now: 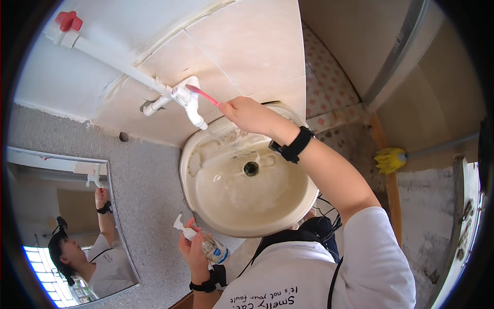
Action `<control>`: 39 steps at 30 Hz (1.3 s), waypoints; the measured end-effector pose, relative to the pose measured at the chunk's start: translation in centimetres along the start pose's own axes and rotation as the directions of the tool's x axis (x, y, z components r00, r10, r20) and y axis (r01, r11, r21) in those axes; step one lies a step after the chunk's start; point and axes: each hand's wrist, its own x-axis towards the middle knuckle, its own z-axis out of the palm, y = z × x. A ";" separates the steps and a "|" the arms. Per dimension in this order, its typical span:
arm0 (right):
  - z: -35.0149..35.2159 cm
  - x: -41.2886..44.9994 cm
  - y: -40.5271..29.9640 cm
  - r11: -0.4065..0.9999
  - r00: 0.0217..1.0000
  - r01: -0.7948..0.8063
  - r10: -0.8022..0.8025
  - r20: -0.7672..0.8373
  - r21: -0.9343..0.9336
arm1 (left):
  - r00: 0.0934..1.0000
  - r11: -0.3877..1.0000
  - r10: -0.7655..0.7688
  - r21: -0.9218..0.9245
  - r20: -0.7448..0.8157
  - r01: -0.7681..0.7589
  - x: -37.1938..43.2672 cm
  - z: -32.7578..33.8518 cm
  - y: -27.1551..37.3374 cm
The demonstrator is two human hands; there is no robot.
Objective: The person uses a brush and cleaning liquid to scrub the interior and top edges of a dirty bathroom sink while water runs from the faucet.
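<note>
My right hand is closed around the handle of a pink toothbrush, its bristle end at the body of the white plastic tap on the tiled wall. What the bristles touch cannot be made out. Low on the left side, my left hand holds a clear pump bottle with a white pump head and a blue label, tilted beside the washbasin's rim. The cream washbasin lies below the tap, with a dark drain and brownish stains around its back ledge.
A white pipe with a red valve handle runs to the tap. On the left wall hangs a mirror reflecting a person. A yellow mop head is at the right, and dark cables hang beside the basin.
</note>
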 end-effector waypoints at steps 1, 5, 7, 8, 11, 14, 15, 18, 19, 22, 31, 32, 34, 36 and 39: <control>0.1 0.4 -0.1 1.000 1.000 -0.001 0.001 -0.009 0.003 | 1.000 1.000 0.013 0.013 0.012 -0.013 0.0 0.2 0.2; 1.7 -0.3 0.9 0.990 1.000 0.004 -0.002 -0.019 0.143 | 0.999 0.999 0.025 0.028 0.040 -0.026 -0.2 1.5 1.0; 3.6 -2.2 1.5 0.960 1.000 -0.023 0.025 -0.004 0.277 | 0.998 1.000 0.021 0.018 0.051 -0.022 -0.3 1.6 1.3; 4.4 -3.3 2.3 0.956 0.999 -0.022 0.029 -0.020 0.292 | 0.998 1.000 0.018 0.004 0.062 -0.018 -0.3 1.7 1.3; 7.1 -4.5 8.1 0.990 0.997 0.050 -0.041 -0.071 0.131 | 0.997 1.000 0.013 0.010 0.077 -0.014 -0.1 2.4 1.5; 4.4 -5.2 4.5 0.822 0.917 -0.380 0.273 0.291 0.424 | 0.998 1.000 0.010 0.012 0.065 -0.010 -0.2 2.4 1.5; 4.0 -5.2 3.6 0.821 0.916 -0.383 0.277 0.290 0.423 | 0.998 1.000 0.006 0.011 0.067 -0.007 -0.2 2.3 1.3; 3.6 -5.1 0.8 0.564 0.827 -0.546 0.244 0.506 0.620 | 0.998 0.998 0.040 0.043 0.051 -0.042 -0.1 1.3 0.5; 3.6 -5.4 0.8 0.571 0.827 -0.545 0.242 0.508 0.614 | 0.998 0.998 0.046 0.036 0.048 -0.048 -0.2 0.8 0.2; 3.8 -6.2 0.7 0.395 0.777 -0.617 0.167 0.607 0.681 | 0.998 0.999 0.050 -0.001 0.031 -0.050 -0.4 0.7 0.3; 5.7 -7.2 -0.9 0.432 0.794 -0.601 0.225 0.565 0.672 | 0.999 0.998 0.052 -0.046 0.003 -0.052 -0.5 -0.9 -0.3; 5.5 -7.4 -0.5 0.638 0.819 -0.547 0.277 0.502 0.541 | 0.999 0.996 0.047 -0.077 0.022 -0.045 -0.6 -1.1 -0.3; 4.4 -6.8 -0.1 0.933 0.949 -0.279 0.232 0.211 0.229 | 0.999 0.996 0.044 -0.078 0.006 -0.043 -0.6 -1.3 -0.5; 3.1 -5.8 0.2 0.763 0.948 0.105 -0.270 -0.167 -0.638 | 0.999 0.996 0.037 -0.081 -0.006 -0.038 -0.6 -1.6 -0.9; 1.5 -5.6 0.5 0.459 0.874 0.132 -0.473 -0.116 -0.879 | 0.998 0.995 0.036 -0.094 -0.042 -0.040 -0.6 -2.2 -1.3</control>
